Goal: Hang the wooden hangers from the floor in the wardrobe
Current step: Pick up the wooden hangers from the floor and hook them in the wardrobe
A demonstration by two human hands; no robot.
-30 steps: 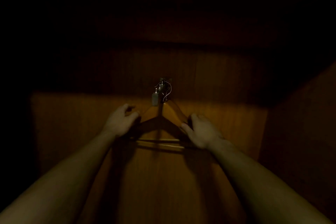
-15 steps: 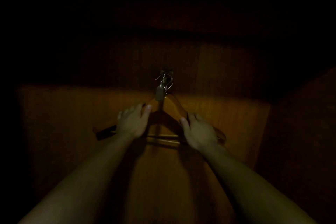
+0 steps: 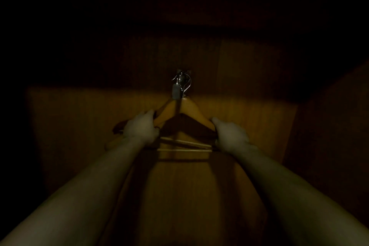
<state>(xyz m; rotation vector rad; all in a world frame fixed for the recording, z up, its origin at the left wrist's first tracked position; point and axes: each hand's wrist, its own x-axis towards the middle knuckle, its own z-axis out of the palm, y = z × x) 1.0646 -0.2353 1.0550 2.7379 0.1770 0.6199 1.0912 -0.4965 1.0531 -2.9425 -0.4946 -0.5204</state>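
Inside a dim wardrobe, a bunch of wooden hangers (image 3: 187,118) hangs by metal hooks (image 3: 182,82) from a fitting on the back panel. The nearest hanger is dark, the one behind it lighter. Pale crossbars (image 3: 183,143) show below. My left hand (image 3: 140,128) is closed on the hangers' left shoulder. My right hand (image 3: 231,133) is closed on the right shoulder. Both forearms reach in from the bottom of the view.
The wooden back panel (image 3: 79,126) is lit in a band behind the hangers. A wooden side wall (image 3: 335,136) stands close on the right. Everything above and to the left is too dark to make out.
Both hands have slid outward along the hangers' shoulders. The hangers now hang more squarely together, and the view has moved slightly closer.
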